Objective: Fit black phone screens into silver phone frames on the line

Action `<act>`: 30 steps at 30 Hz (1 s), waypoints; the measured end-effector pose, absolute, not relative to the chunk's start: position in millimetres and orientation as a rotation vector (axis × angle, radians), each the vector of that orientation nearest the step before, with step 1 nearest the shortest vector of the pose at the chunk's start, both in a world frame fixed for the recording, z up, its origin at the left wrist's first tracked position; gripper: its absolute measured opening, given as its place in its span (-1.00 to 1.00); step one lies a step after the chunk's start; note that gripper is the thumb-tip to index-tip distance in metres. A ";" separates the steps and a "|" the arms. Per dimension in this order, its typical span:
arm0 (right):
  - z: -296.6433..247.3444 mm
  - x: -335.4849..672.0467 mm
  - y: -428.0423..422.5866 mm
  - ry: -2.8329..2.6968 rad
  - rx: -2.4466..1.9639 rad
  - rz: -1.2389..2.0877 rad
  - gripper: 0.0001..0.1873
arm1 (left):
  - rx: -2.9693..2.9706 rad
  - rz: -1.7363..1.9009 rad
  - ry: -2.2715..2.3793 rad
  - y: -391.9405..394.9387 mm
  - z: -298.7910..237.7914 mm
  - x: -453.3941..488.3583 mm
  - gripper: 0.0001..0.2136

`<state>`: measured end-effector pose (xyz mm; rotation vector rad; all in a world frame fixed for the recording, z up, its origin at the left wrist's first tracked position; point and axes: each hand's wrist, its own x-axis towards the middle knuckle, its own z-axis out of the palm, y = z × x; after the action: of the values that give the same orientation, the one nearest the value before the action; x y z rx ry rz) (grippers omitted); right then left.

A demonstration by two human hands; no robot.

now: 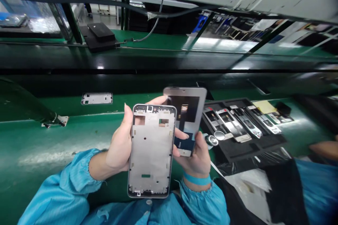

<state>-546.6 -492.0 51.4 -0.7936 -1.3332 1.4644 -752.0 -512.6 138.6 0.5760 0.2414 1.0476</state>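
Observation:
My left hand (120, 140) is closed around a silver phone frame (151, 151), thumb along its left edge and fingers behind it. The frame stands tilted up, showing its flat metal face with small cut-outs. Just to the right and partly behind it, my right hand (196, 154) grips a phone screen panel (196, 109) by its lower part. The panel's back faces me, grey with a dark area and a ribbon cable. Fingertips of the right hand lie near the frame's right edge; I cannot tell whether they touch it.
Another metal phone frame (96, 98) lies at the back left. On the right, a black foam tray (232, 147) holds several screen panels, with a small round metal container (212, 140) at its left edge. A co-worker's arm (324, 149) reaches in from the far right. A green post (26, 100) stands left.

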 end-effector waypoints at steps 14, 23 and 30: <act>83.0 -506.8 -489.4 -2.037 -0.830 0.738 -0.35 | 0.528 1.720 0.541 -455.3 119.6 -745.0 -0.37; 85.1 -506.3 -488.1 -2.135 -0.811 0.649 -0.36 | 0.640 1.763 0.513 -456.3 119.2 -751.4 -0.47; 75.0 -531.4 -484.7 -1.954 -0.778 0.804 -0.27 | 0.935 1.688 0.504 -452.9 111.0 -758.4 -0.50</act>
<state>-531.4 -484.7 75.0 -0.7780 -1.9540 0.8037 -758.4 -452.9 111.0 0.9350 0.5037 1.6884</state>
